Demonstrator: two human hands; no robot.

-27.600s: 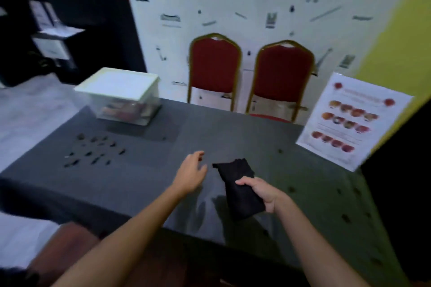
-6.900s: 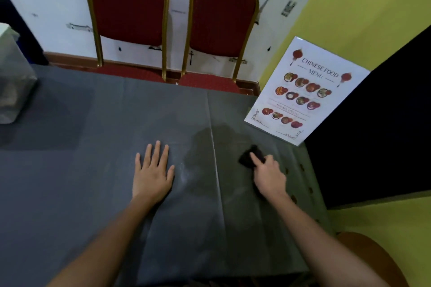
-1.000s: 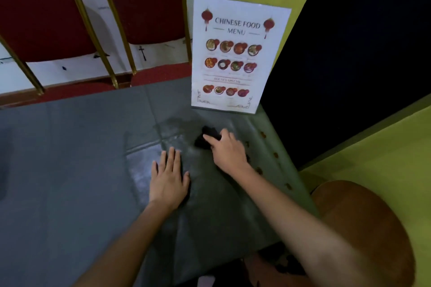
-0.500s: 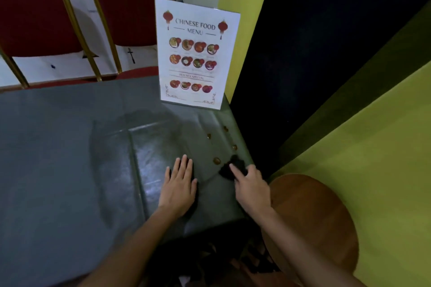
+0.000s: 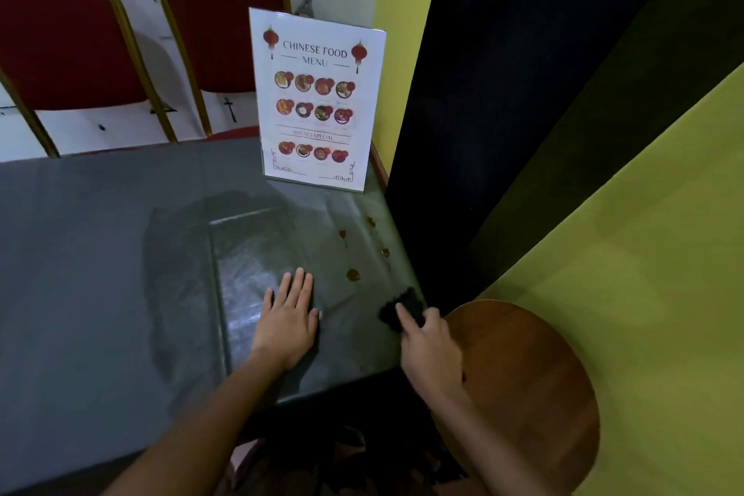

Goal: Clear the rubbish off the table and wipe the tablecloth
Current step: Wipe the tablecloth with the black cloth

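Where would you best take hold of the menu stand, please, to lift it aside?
Probably the top edge of the menu stand, pinched front and back from above: it is a thin upright sheet, its top stands free, and its foot sits on the tablecloth.

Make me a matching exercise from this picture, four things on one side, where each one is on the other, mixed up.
1 menu
2 cloth
3 left hand
4 stool

A flat on the tablecloth
B upright at the tablecloth's far edge
C partly under the right hand
D off the tablecloth, to its right

Pairs: 1-B, 2-C, 3-A, 4-D
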